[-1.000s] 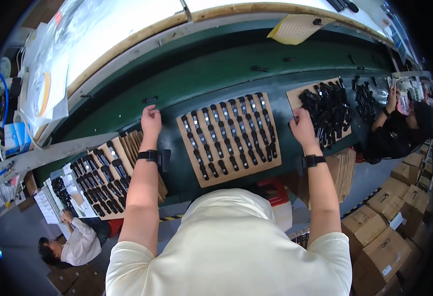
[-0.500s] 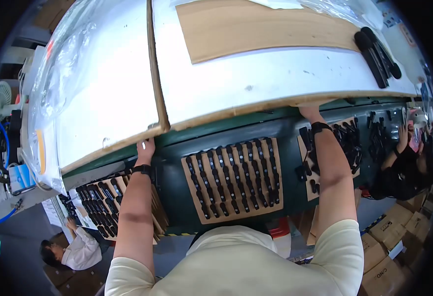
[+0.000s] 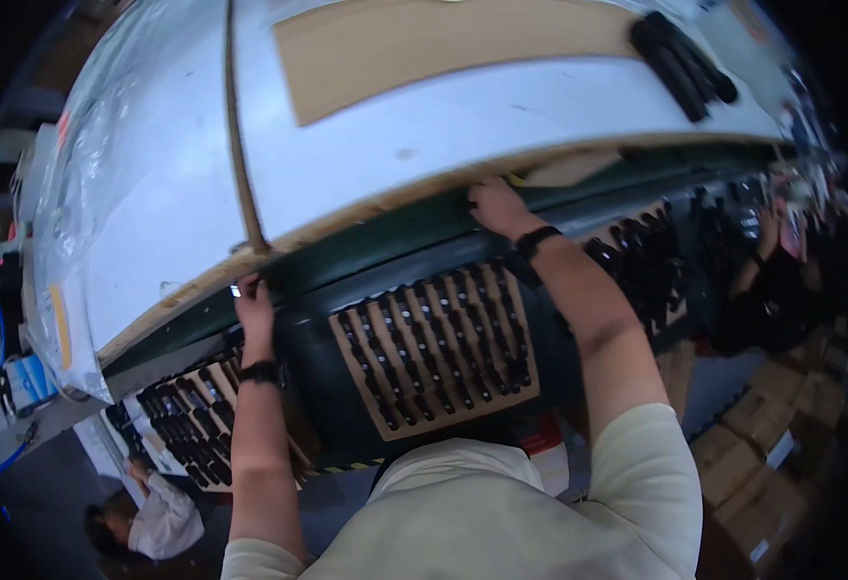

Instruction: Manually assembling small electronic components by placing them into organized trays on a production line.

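My left hand (image 3: pixel 253 302) is at the front edge of the raised white shelf (image 3: pixel 346 184), fingers curled in; a small bright spot shows at the fingertips, too small to name. My right hand (image 3: pixel 498 206) reaches in beneath the shelf's wooden edge, its fingers bent together; what they hold, if anything, is hidden. A tan flat piece (image 3: pixel 578 168) and a small yellow thing (image 3: pixel 517 180) lie just beyond it under the edge. Between my forearms, a brown board (image 3: pixel 385 425) bears rows of black elongated parts (image 3: pixel 443 333) on the dark green bench (image 3: pixel 317 387).
On the shelf lie a long cardboard sheet (image 3: pixel 443 48) and black long-handled items (image 3: pixel 680 63). More boards of black parts (image 3: pixel 192 416) stand at left, with loose black parts (image 3: pixel 636 261) at right. Co-workers sit at lower left (image 3: pixel 158 522) and right (image 3: pixel 772 290).
My right hand has moved left along the shelf edge, uncovering the tan piece. My left hand stays near the edge. The whole view has shifted and tilted.
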Tool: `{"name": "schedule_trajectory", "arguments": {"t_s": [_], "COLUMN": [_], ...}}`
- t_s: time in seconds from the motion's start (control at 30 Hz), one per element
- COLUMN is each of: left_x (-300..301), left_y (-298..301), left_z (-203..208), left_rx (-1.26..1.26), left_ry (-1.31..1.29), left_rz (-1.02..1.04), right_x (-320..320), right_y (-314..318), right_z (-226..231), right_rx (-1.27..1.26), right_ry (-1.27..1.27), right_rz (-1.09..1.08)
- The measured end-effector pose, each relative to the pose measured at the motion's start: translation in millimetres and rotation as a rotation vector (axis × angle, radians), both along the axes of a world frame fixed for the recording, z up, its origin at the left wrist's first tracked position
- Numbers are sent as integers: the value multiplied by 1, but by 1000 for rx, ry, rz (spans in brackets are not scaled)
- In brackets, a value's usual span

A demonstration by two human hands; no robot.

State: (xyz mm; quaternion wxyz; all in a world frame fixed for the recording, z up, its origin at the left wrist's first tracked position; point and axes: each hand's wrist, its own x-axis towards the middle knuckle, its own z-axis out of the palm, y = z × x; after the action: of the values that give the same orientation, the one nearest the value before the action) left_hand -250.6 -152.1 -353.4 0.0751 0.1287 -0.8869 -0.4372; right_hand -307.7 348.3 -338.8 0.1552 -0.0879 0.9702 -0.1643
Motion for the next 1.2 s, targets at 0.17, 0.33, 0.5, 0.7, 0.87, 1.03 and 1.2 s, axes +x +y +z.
{"name": "schedule_trajectory", "arguments": {"t_s": [0.17,0.33,0.5,0.7,0.87,1.03,1.2], "left_x": [70,144,200,230,232,223,173], "left_y": [61,124,188,272,342,416,487], "left_z": [95,134,155,168,136,96,74], "left_rx": [156,328,339,382,431,309,85], "left_ry": [85,39,-88,-118,-299,-306,-228], "left_rz": [-57,-296,-504,-758,-679,-614,-707], "right_x": [45,170,307,394,395,360,318], "right_y": [0,25,58,151,235,297,329], "right_z": [32,65,83,66,33,-10,-35], "right_rx": [-292,-613,-481,-377,-389,-583,-754], "right_ry": [274,368,269,391,382,242,310], "right_rz": [-200,-433,-660,-838,-1020,-1124,-1003]}}
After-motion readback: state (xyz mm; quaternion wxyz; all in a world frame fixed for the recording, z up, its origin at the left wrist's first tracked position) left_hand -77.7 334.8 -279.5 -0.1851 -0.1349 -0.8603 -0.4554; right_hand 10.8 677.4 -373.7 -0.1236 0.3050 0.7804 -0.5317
